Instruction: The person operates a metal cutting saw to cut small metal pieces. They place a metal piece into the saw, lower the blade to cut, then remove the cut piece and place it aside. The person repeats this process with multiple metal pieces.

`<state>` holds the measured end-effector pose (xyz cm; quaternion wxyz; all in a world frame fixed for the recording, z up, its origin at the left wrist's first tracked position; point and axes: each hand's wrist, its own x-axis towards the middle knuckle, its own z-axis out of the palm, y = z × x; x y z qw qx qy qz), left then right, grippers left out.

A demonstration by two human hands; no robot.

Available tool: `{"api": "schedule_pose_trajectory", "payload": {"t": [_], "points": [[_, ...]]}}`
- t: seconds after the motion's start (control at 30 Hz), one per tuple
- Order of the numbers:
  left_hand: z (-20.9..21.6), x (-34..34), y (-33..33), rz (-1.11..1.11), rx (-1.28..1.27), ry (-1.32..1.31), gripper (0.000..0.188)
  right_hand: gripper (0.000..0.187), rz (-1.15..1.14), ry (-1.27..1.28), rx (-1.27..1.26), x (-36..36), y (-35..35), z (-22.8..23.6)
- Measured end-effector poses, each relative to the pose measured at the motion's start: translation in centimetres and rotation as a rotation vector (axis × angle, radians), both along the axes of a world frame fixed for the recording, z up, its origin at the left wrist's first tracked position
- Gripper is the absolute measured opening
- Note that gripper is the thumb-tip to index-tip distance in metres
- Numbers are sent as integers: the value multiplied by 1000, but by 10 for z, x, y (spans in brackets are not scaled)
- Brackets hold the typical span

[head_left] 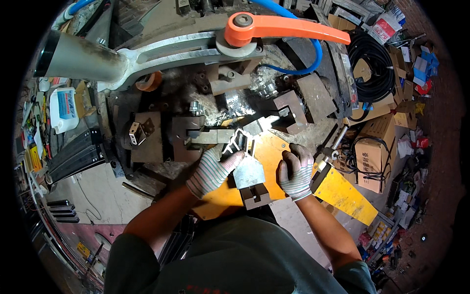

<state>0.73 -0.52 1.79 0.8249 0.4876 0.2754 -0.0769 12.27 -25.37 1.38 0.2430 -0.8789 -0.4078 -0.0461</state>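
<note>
Left hand (215, 170) holds metal profile (250, 145); cardboard box (370, 165) printed; jug label (70, 104) blue.

I see a dark, short-sleeved shirt (230, 255) with small red marks (205, 288) on its front; left hand (217, 169) and right hand (297, 169) wear pale, thinly striped knit gloves (201, 183), grubby-fingered.

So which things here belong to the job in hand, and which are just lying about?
Likely part of the job:
pale metal profile, held in the left grip
silver metal block, just nearer the person
yellow plate, by the right grip

Apparently lying about:
white plastic jug
coil of black cable
cardboard box
</note>
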Motion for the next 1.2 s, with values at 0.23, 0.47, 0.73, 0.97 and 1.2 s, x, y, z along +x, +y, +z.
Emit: {"api": "schedule_pose_trajectory", "payload": {"t": [0.23,0.47,0.73,0.97,1.2], "points": [[-2,-1,2,-50,83,-22,24,35,4,2,-5,-1,0,0],[-7,-2,0,-41,142,-27,27,32,-11,3,-12,-3,0,-3],[0,0,0,-14,89,-22,26,31,5,4,-1,-1,1,0],[-8,-1,2,-68,190,-47,26,33,-11,4,-19,-1,2,1],[-2,1,0,10,15,-32,21,32,-12,6,-8,0,2,0]]}}
